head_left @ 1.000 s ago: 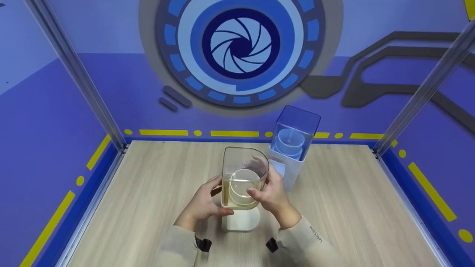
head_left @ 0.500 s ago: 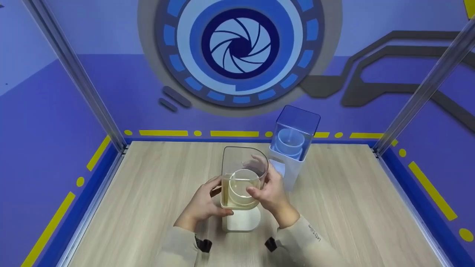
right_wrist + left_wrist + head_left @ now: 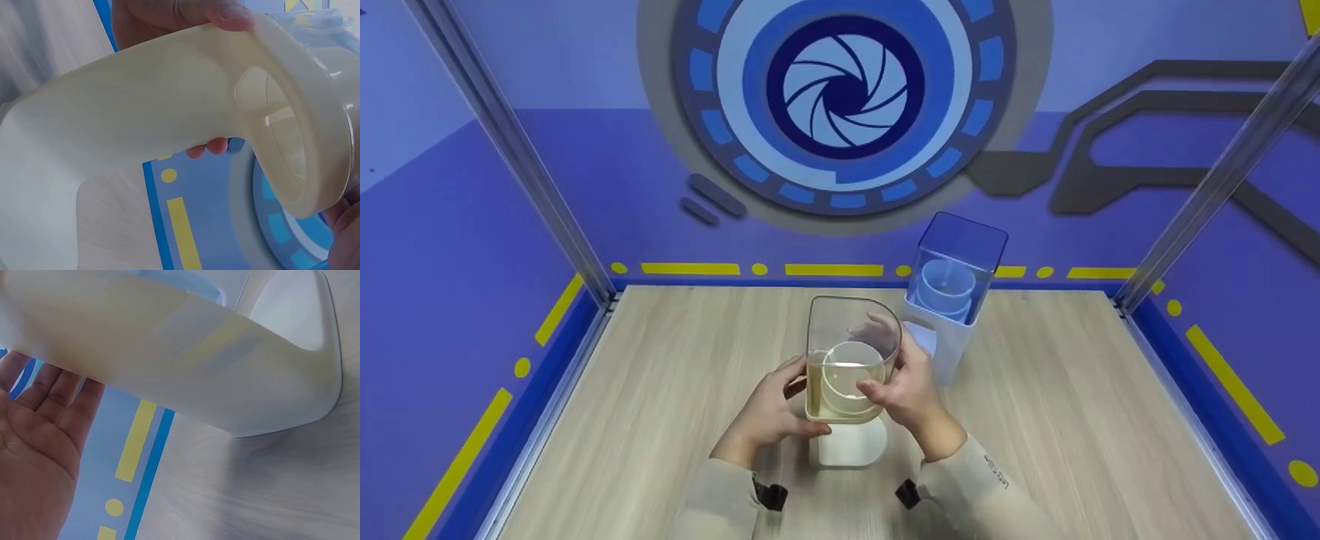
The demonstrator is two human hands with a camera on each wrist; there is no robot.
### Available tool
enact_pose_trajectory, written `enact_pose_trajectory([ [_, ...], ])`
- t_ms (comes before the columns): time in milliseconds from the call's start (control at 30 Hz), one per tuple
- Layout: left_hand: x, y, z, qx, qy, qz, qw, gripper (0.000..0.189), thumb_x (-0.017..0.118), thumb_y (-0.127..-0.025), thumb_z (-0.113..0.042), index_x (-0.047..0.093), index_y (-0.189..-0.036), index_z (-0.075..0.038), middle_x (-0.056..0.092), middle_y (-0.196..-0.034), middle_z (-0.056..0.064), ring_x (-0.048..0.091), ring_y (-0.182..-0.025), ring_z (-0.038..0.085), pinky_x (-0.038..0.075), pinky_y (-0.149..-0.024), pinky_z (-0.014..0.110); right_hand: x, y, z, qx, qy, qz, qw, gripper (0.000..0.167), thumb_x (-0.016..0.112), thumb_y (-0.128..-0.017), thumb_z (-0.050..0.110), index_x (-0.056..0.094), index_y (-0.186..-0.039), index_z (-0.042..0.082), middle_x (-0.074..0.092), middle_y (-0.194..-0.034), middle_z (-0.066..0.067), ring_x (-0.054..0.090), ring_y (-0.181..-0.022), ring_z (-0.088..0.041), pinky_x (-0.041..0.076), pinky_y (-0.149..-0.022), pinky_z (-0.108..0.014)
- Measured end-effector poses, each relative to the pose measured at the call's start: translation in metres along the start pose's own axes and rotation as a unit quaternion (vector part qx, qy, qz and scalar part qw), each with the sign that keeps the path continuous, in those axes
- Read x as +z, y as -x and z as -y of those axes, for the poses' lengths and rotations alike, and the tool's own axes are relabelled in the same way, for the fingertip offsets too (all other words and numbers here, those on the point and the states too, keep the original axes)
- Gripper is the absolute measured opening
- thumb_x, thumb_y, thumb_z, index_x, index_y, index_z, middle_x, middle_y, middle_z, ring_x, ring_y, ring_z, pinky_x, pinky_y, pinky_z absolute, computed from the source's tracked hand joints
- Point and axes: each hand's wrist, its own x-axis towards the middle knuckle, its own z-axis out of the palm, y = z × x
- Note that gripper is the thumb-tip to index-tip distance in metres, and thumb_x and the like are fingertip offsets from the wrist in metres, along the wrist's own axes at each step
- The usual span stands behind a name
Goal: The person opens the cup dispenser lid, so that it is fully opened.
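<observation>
A cream plastic dispenser-like stand with a clear bin (image 3: 847,319) on top stands upright on the table in the head view; its exact kind does not show. A round ring sits in the bin, above a hollow opening seen in the right wrist view. My left hand (image 3: 769,409) grips the cream column (image 3: 152,95) below the bin from the left, thumb on the near side and fingers behind. With thumb in front and fingers behind, my right hand (image 3: 911,390) holds the clear bin's right side. The column ends in a flat foot (image 3: 298,309) on the table.
A similar stand (image 3: 952,345), with a blue-tinted clear bin and light-blue ring, stands behind and to the right, close to my right hand. Patterned panels and metal posts (image 3: 521,161) bound the wooden tabletop (image 3: 697,322) at the back and sides.
</observation>
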Motion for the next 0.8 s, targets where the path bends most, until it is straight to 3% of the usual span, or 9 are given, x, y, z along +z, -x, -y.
enact_pose_trajectory([
  [467, -0.0012, -0.0003, 0.0027, 0.009, 0.013, 0.006, 0.9999, 0.107, 0.111, -0.07, -0.035, 0.06, -0.163, -0.021, 0.064, -0.16, 0.002, 0.055, -0.155, 0.035, 0.044, -0.136, 0.06, 0.0008, -0.002, -0.0013, -0.001, 0.014, -0.006, 0.9999, 0.11, 0.083, -0.087, 0.082, 0.058, -0.152, -0.004, 0.08, -0.127, -0.029, 0.081, -0.118, -0.018, 0.064, -0.106, -0.021],
  [800, -0.0009, -0.0008, 0.0035, 0.01, 0.009, 0.008, 0.9999, 0.108, 0.11, -0.071, -0.032, 0.058, -0.165, -0.016, 0.063, -0.162, 0.003, 0.056, -0.155, 0.034, 0.046, -0.135, 0.052, 0.0007, -0.0015, -0.0024, -0.009, 0.009, -0.009, 0.9999, 0.109, 0.085, -0.088, 0.078, 0.057, -0.151, -0.007, 0.08, -0.127, -0.029, 0.081, -0.118, -0.018, 0.064, -0.107, -0.021],
])
